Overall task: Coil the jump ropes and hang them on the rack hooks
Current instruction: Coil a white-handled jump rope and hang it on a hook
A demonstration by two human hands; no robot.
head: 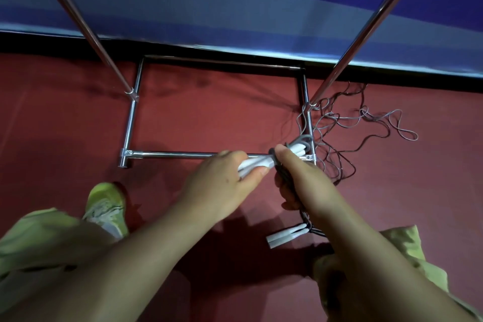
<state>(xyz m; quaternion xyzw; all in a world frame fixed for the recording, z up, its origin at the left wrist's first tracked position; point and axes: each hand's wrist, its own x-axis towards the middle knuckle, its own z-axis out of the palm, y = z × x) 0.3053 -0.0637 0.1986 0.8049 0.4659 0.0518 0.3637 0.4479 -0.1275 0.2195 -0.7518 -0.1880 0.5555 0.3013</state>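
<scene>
Rack base (130, 123) on red floor (214, 112)

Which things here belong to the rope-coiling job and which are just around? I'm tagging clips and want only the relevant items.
Job:
left hand gripping white handles
right hand holding a dark cord bundle
loose tangled ropes
second handle pair
metal rack

Around:
green shoe
red floor
blue wall padding
</scene>
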